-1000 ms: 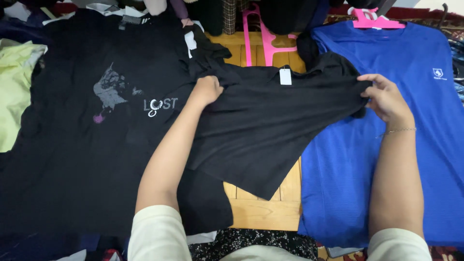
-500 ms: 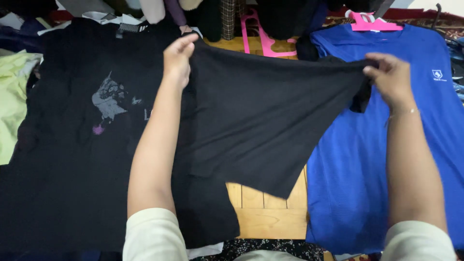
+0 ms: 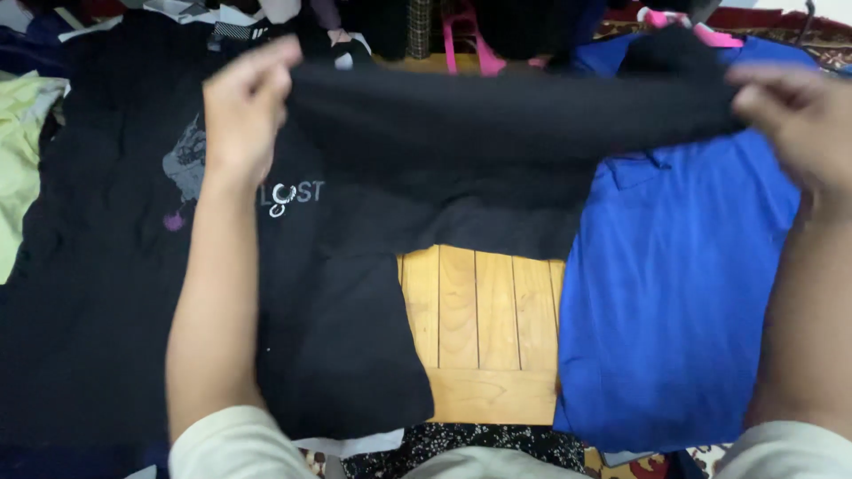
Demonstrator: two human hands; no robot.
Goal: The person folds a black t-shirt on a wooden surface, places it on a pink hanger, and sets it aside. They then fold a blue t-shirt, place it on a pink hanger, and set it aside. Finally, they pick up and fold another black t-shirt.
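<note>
A plain black garment (image 3: 484, 142) is stretched in the air between both hands, above the wooden surface. My left hand (image 3: 244, 102) grips its left edge with closed fingers. My right hand (image 3: 794, 111), blurred, grips its right edge at about the same height. Under the left arm lies a black T-shirt (image 3: 133, 293) spread flat, with a grey print and pale lettering on its chest. A blue T-shirt (image 3: 683, 293) lies flat under the right arm. The held garment hangs over the upper parts of both shirts.
Light wooden boards (image 3: 484, 328) show between the two flat shirts. A yellow-green garment (image 3: 22, 151) lies at the left edge. Pink hangers (image 3: 466, 49) and dark clothes lie at the far side. A dark patterned cloth (image 3: 461, 443) sits at the near edge.
Both hands have lifted the black garment off the surface and pulled it taut and higher. The camera view has come closer to the hands.
</note>
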